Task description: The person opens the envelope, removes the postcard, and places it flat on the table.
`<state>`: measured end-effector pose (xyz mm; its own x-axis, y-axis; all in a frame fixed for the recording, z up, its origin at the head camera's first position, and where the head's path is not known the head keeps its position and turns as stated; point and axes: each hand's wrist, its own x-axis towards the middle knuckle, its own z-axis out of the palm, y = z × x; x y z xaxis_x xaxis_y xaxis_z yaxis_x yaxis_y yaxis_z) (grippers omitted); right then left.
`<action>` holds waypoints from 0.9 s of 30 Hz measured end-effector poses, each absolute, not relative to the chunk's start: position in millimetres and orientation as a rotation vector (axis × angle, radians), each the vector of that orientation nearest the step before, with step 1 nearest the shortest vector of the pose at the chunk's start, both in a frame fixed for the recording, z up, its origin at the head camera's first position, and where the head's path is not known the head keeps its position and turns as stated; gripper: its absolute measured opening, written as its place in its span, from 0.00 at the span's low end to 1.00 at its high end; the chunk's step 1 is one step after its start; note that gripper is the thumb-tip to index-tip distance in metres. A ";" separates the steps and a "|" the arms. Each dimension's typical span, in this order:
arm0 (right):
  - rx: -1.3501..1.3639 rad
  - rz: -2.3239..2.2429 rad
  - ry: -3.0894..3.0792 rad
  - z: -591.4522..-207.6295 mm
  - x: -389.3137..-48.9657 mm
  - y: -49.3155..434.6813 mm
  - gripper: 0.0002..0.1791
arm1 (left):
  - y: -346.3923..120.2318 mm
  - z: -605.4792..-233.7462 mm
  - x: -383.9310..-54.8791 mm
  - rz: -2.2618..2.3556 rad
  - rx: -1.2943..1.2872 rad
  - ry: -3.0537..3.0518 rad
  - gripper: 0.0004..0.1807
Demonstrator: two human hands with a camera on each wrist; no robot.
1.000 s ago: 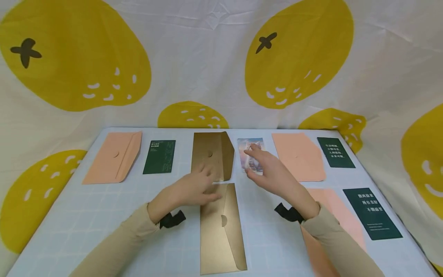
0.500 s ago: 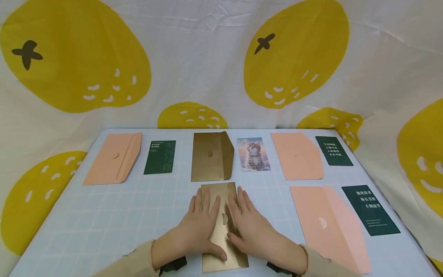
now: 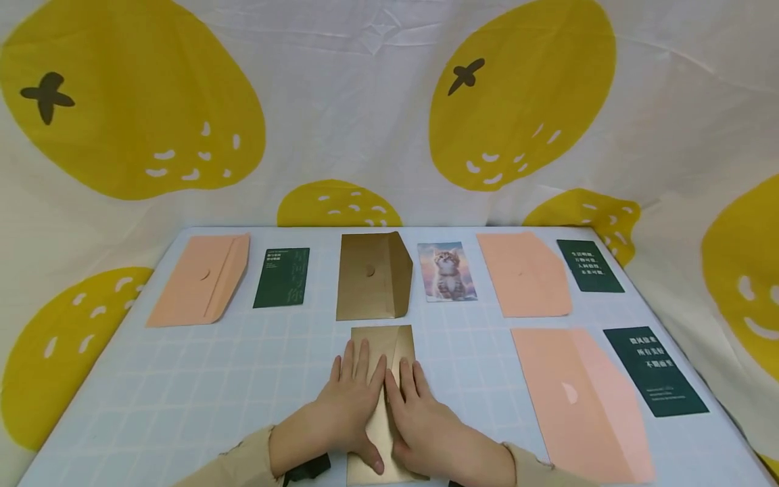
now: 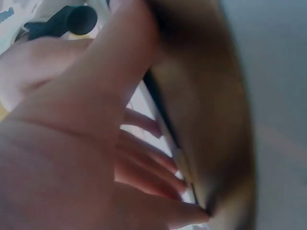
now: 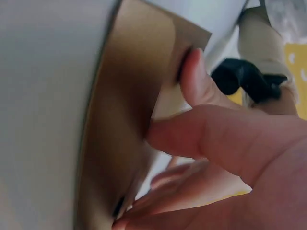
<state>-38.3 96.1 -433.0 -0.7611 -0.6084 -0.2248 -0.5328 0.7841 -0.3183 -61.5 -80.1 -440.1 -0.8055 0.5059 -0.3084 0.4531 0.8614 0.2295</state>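
Note:
A long gold envelope (image 3: 379, 338) lies lengthwise on the table at the front middle, its seam side up. My left hand (image 3: 348, 412) rests on its left part, fingers straight and pointing away, thumb lower down on the paper. Close beside it, my right hand (image 3: 429, 426) presses on the right part with straight fingers, fingertips near the left forefinger. The two hands cover the envelope's middle and its half-round tab. In the left wrist view the envelope (image 4: 206, 96) runs under thumb and fingertips. The right wrist view shows the thumb touching the blurred gold envelope (image 5: 124, 81).
Behind stand in a row a peach envelope (image 3: 189, 284), green card (image 3: 281, 277), darker gold envelope (image 3: 365, 291), kitten card (image 3: 447, 274), second peach envelope (image 3: 523, 277) and green card (image 3: 590, 266). At right lie a larger peach envelope (image 3: 566, 419) and green card (image 3: 660, 372).
Both hands have come down from above the table onto the long gold envelope. Over the last half second my right hand has slid left towards my left hand, across the envelope.

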 end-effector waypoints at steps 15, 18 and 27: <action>-0.917 -0.218 2.663 -435.4 -34.3 66.1 0.47 | -94.4 -430.2 -56.7 0.065 0.652 2.693 0.84; -0.967 -0.112 2.674 -435.7 -33.7 60.5 0.48 | -97.9 -430.3 -57.2 0.081 0.654 2.688 0.84; -0.957 -0.093 2.684 -437.0 -32.7 54.8 0.49 | -100.9 -433.0 -59.1 0.097 0.673 2.687 0.85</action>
